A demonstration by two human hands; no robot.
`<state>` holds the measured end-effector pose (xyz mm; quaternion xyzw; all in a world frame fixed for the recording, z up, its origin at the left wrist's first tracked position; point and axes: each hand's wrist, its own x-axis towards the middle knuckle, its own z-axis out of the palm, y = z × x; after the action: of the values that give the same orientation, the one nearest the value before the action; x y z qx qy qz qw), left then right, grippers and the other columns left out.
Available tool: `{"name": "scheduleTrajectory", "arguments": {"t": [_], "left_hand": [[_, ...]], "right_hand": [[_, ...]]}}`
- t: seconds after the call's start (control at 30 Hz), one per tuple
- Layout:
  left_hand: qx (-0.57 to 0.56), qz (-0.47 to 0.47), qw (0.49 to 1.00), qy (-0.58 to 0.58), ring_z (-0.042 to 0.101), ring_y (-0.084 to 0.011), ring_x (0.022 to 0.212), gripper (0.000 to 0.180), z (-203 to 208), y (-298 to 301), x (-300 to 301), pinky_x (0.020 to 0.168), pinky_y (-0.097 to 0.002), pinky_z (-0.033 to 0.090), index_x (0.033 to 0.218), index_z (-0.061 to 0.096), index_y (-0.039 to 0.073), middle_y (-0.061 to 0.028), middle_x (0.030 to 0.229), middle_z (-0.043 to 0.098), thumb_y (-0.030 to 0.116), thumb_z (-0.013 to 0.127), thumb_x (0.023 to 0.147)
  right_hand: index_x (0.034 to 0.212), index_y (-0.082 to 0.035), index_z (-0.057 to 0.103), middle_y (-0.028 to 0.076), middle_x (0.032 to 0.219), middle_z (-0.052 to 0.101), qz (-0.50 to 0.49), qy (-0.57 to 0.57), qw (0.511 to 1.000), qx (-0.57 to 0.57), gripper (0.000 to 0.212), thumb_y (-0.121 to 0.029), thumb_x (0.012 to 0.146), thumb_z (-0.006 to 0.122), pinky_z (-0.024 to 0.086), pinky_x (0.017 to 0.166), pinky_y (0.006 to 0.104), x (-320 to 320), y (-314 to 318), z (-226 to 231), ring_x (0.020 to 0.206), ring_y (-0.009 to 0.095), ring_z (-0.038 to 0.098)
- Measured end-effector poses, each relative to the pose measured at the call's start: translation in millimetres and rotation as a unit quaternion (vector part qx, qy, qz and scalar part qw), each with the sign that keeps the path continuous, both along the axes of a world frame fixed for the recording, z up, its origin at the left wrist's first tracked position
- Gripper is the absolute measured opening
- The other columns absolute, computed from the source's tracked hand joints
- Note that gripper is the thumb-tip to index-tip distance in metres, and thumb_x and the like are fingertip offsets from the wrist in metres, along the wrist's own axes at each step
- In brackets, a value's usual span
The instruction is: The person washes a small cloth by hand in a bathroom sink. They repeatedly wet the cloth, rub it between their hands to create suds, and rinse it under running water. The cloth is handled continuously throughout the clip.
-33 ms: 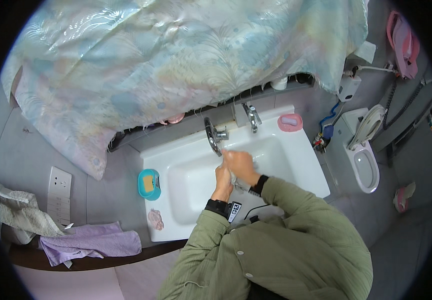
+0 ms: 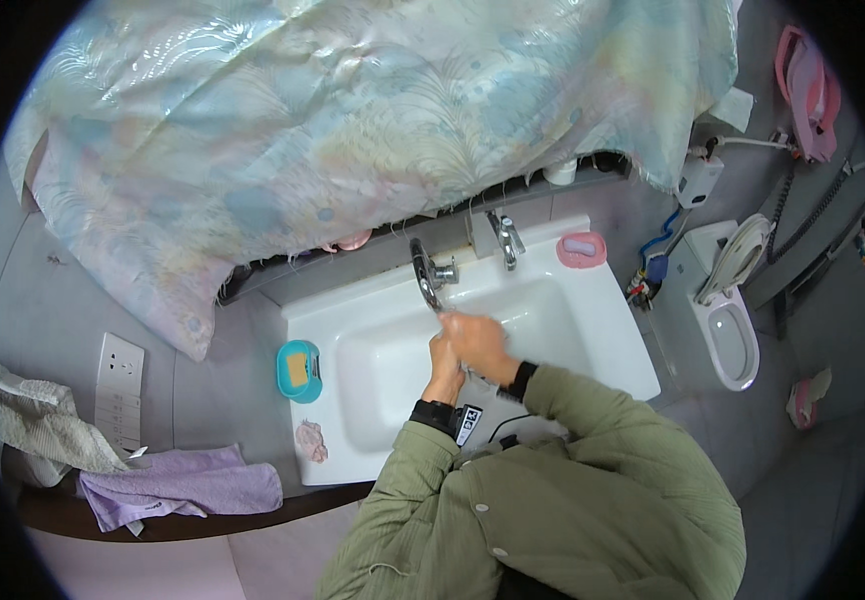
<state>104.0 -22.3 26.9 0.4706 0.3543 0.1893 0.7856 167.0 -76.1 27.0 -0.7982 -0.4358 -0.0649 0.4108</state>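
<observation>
Over the white double-basin sink [image 2: 613, 345], my two hands meet below the curved chrome faucet [image 2: 423, 272]. My left hand [image 2: 444, 366] points up toward the spout, with its fingers mostly covered. Closed across those fingers, my right hand [image 2: 483, 345] is smeared by motion. A bit of something greyish shows beneath the hands, too blurred to name. A black band [image 2: 437, 415] circles my left wrist, and the green sleeves reach down to both wrists.
A teal soap dish [image 2: 284, 380] with a yellow block and a crumpled pale cloth [image 2: 311, 441] lie on the left rim. A pink soap dish [image 2: 582, 262] and a second faucet [image 2: 506, 240] stand at the back right. Beyond is a toilet [image 2: 731, 340]; a purple towel [image 2: 193, 487] lies left.
My right hand has shifted slightly down toward me, still against the left hand. The greyish thing under the hands shows less than before.
</observation>
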Motion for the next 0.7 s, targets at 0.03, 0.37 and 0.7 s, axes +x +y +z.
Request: {"name": "scheduleTrajectory", "arguments": {"t": [0.03, 0.37, 0.7], "left_hand": [[0.032, 0.020, 0.999, 0.026, 0.056, -0.0161, 0.073, 0.048, 2.5, -0.2, 0.0, 0.061, -0.0311, 0.047, 0.099, 0.056, -0.005, -0.0076, 0.086, 0.059, 0.042, 0.051, 0.090], [-0.158, -0.007, 0.979, -0.127, 0.057, -0.0180, 0.090, 0.057, -6.3, 0.4, -1.8, 0.073, -0.0316, 0.046, 0.109, 0.052, -0.009, -0.0119, 0.102, 0.059, 0.044, 0.052, 0.088], [-0.117, 0.035, 0.969, -0.215, 0.060, -0.0181, 0.081, 0.046, -41.3, 3.2, 8.2, 0.067, -0.0320, 0.048, 0.103, 0.056, -0.002, -0.0094, 0.095, 0.061, 0.042, 0.049, 0.090]], "right_hand": [[0.077, -0.013, 0.065, 0.015, 0.061, 0.058, -0.001, 0.013, 1.000, 0.020, 0.027, -0.033, 0.086, 0.048, 0.043, 0.050, 0.0452, 0.4, -0.4, 1.8, 0.055, 0.034, 0.057], [0.058, -0.007, 0.056, 0.016, 0.055, 0.055, -0.019, -0.169, 0.964, 0.204, 0.045, -0.037, 0.089, 0.046, 0.041, 0.046, 0.0438, -6.5, 1.7, 29.3, 0.050, 0.036, 0.053], [0.074, -0.010, 0.064, 0.015, 0.060, 0.059, 0.074, -0.082, 0.994, -0.017, 0.029, -0.030, 0.088, 0.047, 0.042, 0.046, 0.0449, 5.9, -1.9, 9.9, 0.051, 0.034, 0.056]]}}
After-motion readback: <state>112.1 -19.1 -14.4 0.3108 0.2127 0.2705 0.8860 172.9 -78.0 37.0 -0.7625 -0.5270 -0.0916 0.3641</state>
